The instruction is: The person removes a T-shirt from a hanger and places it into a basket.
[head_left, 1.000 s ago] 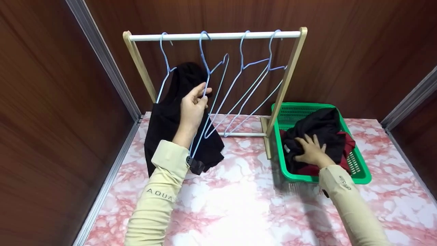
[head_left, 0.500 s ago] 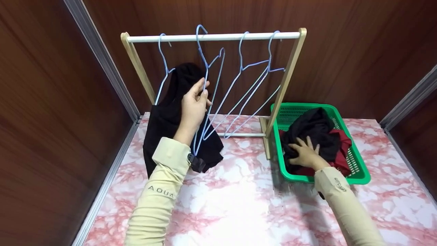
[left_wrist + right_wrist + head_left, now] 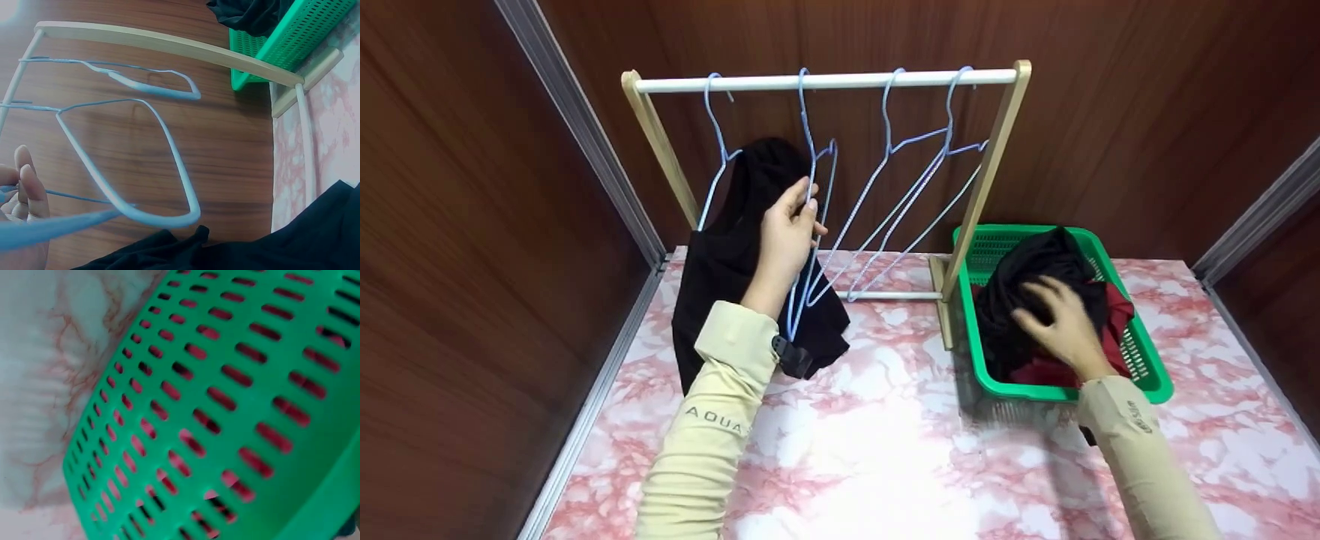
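Observation:
My left hand (image 3: 786,234) pinches a blue wire hanger (image 3: 807,127) near its shoulder, its hook at the white bar of the rack. In the left wrist view, thumb and fingertips meet on that hanger (image 3: 50,228). Left of it a black garment (image 3: 716,292) hangs on another blue hanger (image 3: 714,112). My right hand (image 3: 1066,326), blurred, is over the green basket (image 3: 976,360) with fingers spread and loosely bent. Beneath it lie a black cloth (image 3: 1057,251) and a dark red cloth (image 3: 1119,311). The right wrist view shows only the basket's slotted side (image 3: 185,405) and floor.
The rack has a white bar (image 3: 847,80) on wooden legs (image 3: 986,180). Two more blue hangers (image 3: 887,112) hang bare on its right half. Brown wood-look panels (image 3: 1110,135) stand behind and at both sides. The surface (image 3: 877,450) is pink-and-white marbled.
The left hand's hanger was lifted off the bar, then came down to it and turned. My right hand has risen off the black cloth, moving slightly right; the cloth has shifted.

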The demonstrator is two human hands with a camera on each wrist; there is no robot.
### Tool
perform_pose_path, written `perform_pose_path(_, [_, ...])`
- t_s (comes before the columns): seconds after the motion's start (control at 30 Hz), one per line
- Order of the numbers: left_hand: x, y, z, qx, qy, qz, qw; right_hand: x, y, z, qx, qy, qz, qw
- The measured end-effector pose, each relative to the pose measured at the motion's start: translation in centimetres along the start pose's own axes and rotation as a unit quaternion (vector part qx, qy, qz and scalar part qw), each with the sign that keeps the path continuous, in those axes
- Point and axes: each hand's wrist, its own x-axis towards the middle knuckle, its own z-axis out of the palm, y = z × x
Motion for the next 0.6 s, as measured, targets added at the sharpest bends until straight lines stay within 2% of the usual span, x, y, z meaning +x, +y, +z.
perform_pose_path(0.07, [0.0, -0.2, -0.1, 0.003, -0.002, 0.001, 1.0000, 0.0, 0.4, -0.6, 0.019, 0.060, 0.010, 0.998])
perform_pose_path(0.17, [0.1, -0.4, -0.1, 0.005, -0.003, 0.004, 1.0000, -0.2, 1.1, -1.9, 0.030, 0.150, 0.044, 0.987])
perform_pose_path(0.23, [0.1, -0.5, -0.1, 0.003, -0.001, 0.002, 1.0000, -0.4, 1.6, -2.8, 0.035, 0.206, 0.088, 0.974])
perform_pose_path(0.33, [0.2, -0.6, -0.1, 0.001, 0.001, -0.001, 1.0000, -1.1, 2.5, -4.3, 0.054, 0.269, 0.164, 0.948])
perform_pose_path(0.4, [0.2, -0.7, -0.1, 0.000, 0.000, -0.002, 1.0000, -1.6, 3.2, -5.1, 0.070, 0.296, 0.209, 0.929])
perform_pose_path(0.5, [0.2, -0.8, -0.1, 0.001, -0.002, -0.005, 1.0000, -2.4, 4.5, -5.9, 0.081, 0.313, 0.261, 0.910])
perform_pose_path(0.6, [0.2, -0.8, -0.2, 0.006, -0.004, -0.007, 1.0000, -3.2, 5.6, -6.4, 0.076, 0.293, 0.318, 0.898])
